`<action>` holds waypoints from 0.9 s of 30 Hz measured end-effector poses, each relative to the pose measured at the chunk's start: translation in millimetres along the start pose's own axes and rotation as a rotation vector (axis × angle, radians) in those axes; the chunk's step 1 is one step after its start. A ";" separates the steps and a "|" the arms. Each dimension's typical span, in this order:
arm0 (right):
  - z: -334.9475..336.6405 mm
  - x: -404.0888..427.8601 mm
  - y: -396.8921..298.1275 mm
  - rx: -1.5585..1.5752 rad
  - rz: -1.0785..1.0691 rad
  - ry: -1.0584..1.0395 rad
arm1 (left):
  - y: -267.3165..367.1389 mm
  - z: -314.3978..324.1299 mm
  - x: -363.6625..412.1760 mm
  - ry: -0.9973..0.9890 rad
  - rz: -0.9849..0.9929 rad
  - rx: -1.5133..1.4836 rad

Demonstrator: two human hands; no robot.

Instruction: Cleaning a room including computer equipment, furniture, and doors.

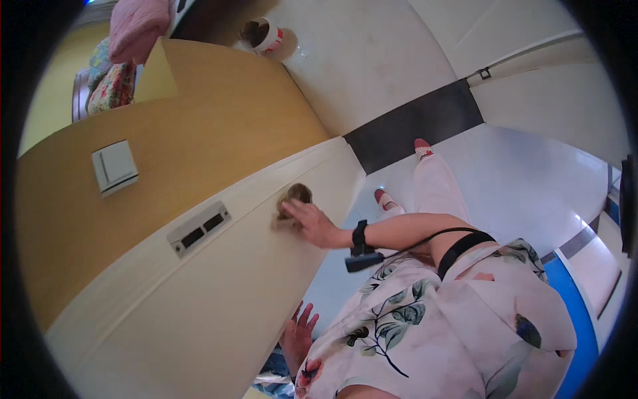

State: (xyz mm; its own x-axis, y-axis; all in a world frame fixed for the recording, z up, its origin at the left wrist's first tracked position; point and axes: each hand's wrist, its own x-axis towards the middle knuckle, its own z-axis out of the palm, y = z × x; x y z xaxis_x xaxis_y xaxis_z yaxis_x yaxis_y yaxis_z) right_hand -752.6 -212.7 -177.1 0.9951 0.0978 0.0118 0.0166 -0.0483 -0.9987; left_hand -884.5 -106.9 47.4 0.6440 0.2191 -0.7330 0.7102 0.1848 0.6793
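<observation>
My right hand presses what looks like a wadded brown cloth against a white door frame; blur hides its exact shape. Below and left of that hand, a metal strike plate with two dark openings is set in the frame. My left hand is low beside the frame's edge, fingers spread, with nothing visible in it. Its wrist is partly hidden by my floral garment.
A light switch sits on the yellow wall. Beyond it, a white bucket with dark contents stands on the floor. A dark threshold strip crosses the doorway by my feet. At right is a white door panel.
</observation>
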 end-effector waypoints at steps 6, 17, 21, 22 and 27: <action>10.2 45.7 120.9 0.180 0.508 -0.013 | -16.7 -14.7 -10.2 0.518 -0.101 0.105; 2.9 85.5 215.6 -0.018 0.831 0.065 | -102.0 -109.0 -30.7 0.466 -0.493 0.367; -17.3 74.4 78.4 0.095 0.602 -0.047 | -111.4 -95.9 -11.6 0.356 -0.393 0.506; -27.1 72.4 46.8 0.108 0.488 -0.021 | -109.7 -91.1 -3.1 0.322 -0.349 0.534; -61.6 79.7 -110.3 0.308 0.116 -0.177 | -84.3 -60.6 9.1 0.274 -0.138 0.601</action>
State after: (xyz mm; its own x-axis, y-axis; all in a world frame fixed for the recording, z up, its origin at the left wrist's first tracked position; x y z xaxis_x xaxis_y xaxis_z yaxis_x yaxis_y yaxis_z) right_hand -669.1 -260.8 -62.9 0.9562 0.2804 -0.0839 -0.1516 0.2293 -0.9615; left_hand -955.7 -62.4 -14.3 0.4972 0.4816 -0.7217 0.8664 -0.3195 0.3837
